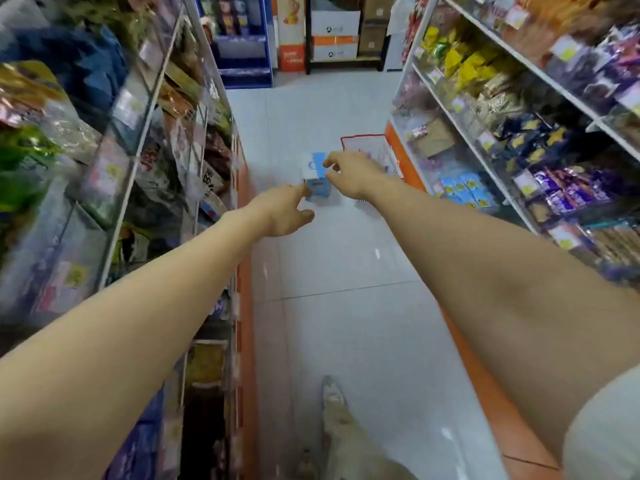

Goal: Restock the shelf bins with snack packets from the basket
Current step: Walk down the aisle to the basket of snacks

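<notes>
In the head view, a person stands in a shop aisle with both bare arms stretched ahead over the tiled floor (346,258). The right hand (349,176) has its fingers (330,163) curled round a small stack of blue-and-white packets (317,180), clamped on its top and far side. The left hand (282,211) comes in from 7 o'clock, its index finger reaching straight out to touch the stack's near corner and its thumb apart below, so it seems to steady the stack rather than grip it, though blur makes this uncertain. The packets hang in the air between the hands, out of the red basket (360,136), which sits on the floor at 1 o'clock of the hands, just beside the foot of the right-hand shelves. How much remains in the basket is too blurred to tell. At 3 o'clock, low on those shelves, a clear bin (465,190) already holds similar blue packets and looks like the likely destination. By this reading the task is mid-way through one round: a handful is lifted and not yet placed. The left-hand shelves (166,140) at 9 o'clock look well filled.
</notes>
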A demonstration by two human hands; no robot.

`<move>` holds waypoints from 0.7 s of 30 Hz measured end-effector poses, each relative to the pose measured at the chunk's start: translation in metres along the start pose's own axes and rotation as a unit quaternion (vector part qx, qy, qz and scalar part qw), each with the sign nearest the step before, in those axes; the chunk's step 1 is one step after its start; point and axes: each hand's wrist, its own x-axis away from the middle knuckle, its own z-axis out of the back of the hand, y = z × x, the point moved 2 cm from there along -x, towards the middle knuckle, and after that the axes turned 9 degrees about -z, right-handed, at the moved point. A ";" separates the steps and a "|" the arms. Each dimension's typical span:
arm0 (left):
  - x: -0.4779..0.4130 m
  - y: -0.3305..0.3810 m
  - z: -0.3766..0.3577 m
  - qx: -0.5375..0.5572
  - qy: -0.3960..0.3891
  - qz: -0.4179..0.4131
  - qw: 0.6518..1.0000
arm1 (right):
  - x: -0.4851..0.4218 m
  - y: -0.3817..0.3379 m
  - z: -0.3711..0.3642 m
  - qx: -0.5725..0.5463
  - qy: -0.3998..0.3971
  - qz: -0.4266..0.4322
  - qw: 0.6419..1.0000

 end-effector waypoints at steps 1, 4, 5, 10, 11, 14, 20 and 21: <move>-0.009 -0.002 0.001 0.001 -0.010 0.005 1.000 | -0.006 0.001 -0.001 0.001 -0.013 -0.004 1.000; -0.044 -0.014 0.002 0.010 -0.010 0.023 1.000 | -0.040 0.012 -0.008 0.013 -0.025 -0.008 1.000; -0.057 -0.016 0.003 0.015 -0.016 0.026 0.999 | -0.053 0.015 -0.009 0.019 -0.032 -0.010 0.999; -0.120 -0.027 0.008 0.026 -0.020 0.040 0.999 | -0.118 0.033 -0.008 0.018 -0.051 -0.015 0.998; -0.130 -0.031 0.010 0.027 -0.021 0.041 0.999 | -0.129 0.036 -0.008 0.016 -0.055 -0.016 0.998; -0.159 -0.044 0.013 0.027 -0.038 0.046 0.998 | -0.162 0.046 -0.007 0.016 -0.058 -0.025 0.998; -0.212 -0.071 0.028 0.031 -0.044 0.045 0.997 | -0.222 0.050 -0.009 0.021 -0.070 -0.030 0.997; -0.221 -0.077 0.031 0.031 -0.046 0.044 0.998 | -0.233 0.049 -0.011 0.022 -0.071 -0.032 0.997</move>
